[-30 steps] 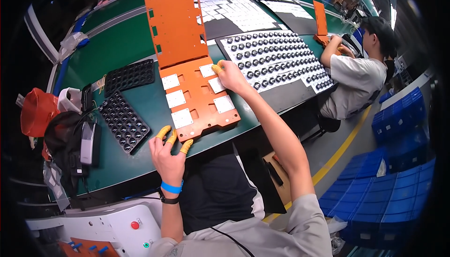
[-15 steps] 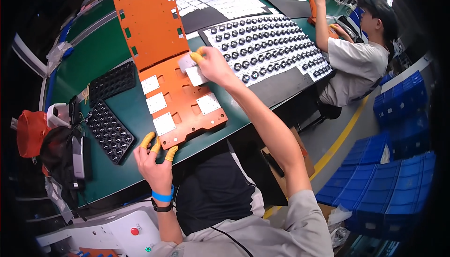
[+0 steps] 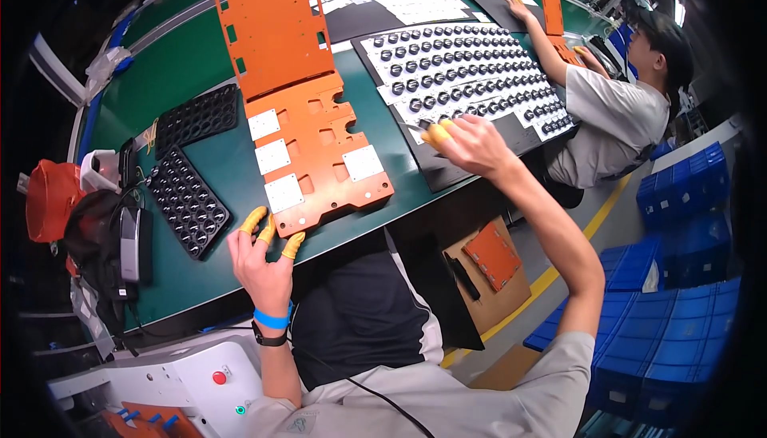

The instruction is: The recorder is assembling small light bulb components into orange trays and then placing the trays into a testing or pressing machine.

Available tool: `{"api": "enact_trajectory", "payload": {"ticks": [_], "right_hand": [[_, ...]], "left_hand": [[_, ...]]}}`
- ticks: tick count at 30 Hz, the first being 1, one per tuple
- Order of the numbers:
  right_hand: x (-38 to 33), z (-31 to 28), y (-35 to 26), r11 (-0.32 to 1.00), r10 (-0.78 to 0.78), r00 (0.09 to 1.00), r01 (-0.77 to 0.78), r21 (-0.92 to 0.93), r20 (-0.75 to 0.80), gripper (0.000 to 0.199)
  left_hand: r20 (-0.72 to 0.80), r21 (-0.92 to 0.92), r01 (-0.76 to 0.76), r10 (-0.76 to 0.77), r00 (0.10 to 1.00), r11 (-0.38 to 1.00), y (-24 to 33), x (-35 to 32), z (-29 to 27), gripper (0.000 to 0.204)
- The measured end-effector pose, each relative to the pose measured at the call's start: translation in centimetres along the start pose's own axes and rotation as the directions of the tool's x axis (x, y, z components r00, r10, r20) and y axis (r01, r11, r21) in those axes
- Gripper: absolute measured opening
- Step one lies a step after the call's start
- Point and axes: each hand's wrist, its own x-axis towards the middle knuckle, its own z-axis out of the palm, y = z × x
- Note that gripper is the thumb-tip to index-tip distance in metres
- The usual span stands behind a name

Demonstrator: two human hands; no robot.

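Head view | left hand [image 3: 264, 266] steadying orange plate [image 3: 319, 158], fingers spread open | right hand [image 3: 471, 144] pinching a small part off black tray [image 3: 479, 78] | guessing it's needing careful seating next

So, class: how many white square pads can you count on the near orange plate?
4 on the orange plate: upper left, middle left, lower left, and right side. None appears hidden; the left hand touches only the plate's near edge.
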Motion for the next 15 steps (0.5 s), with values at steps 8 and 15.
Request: {"api": "enact_trajectory", "payload": {"ticks": [8, 15], "right_hand": [[-4.8, 0.4, 0.5, 0.980, -0.180, 0.983, 0.184, -0.083, 0.047, 0.008], [-5.2, -0.2, -0.8, 0.974, -0.223, 0.973, 0.220, 0.051, 0.059, 0.007]], "left_hand": [[0.003, 0.015, 0.011, -0.011, 1.000, 1.000, 0.2, 0.0, 0.4, 0.046], [-0.001, 0.026, -0.007, 0.007, 1.000, 1.000, 0.0, -0.2, 0.2, 0.040]]}}
